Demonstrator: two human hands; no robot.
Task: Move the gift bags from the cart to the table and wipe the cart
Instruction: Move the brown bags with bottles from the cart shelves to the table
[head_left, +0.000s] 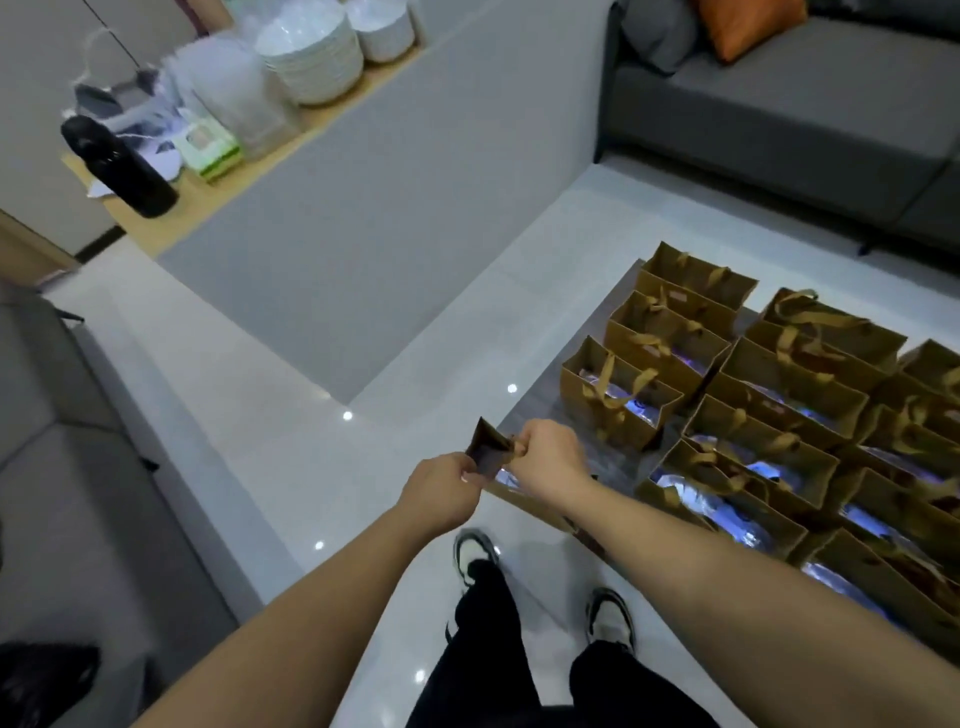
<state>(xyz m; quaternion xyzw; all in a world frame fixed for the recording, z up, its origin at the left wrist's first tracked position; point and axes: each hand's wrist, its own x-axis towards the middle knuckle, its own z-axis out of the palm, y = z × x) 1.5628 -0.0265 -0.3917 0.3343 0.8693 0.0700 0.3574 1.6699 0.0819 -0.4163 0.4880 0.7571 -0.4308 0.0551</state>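
Hands, left (441, 483) and right (545, 457), both pinch 1 gold gift bag (488, 449); next, setting it beside the rows on the table (524, 447).

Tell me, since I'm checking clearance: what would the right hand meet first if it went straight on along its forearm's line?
Probably the small brown gift bag that the right hand already grips, then the left hand holding its other side. Depth is uncertain.

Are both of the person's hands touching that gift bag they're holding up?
Touching. The head view shows the left hand pinching one edge of the gift bag and the right hand gripping its other side.
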